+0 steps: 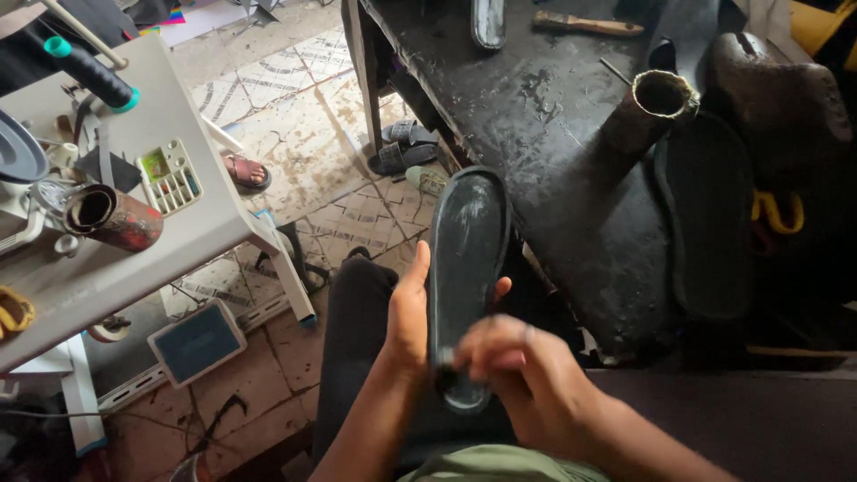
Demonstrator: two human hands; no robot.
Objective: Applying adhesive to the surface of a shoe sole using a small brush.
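Shoe sole [466, 259] — black, glossy, smeared, gripped by left hand [409, 317], right hand [513, 361] pinching brush — blurred.

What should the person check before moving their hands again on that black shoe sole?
1. Left hand grips the long black rubber shoe sole: ok.
2. Right hand is on the sole's lower end: ok.
3. What the right hand's fingertips hold: cannot tell, blurred.
4. Sole's shiny face is turned up towards the camera: ok.
5. Sole is apart from the dark stained workbench: ok.
6. Brown open-topped tin stands upright on the bench: ok.
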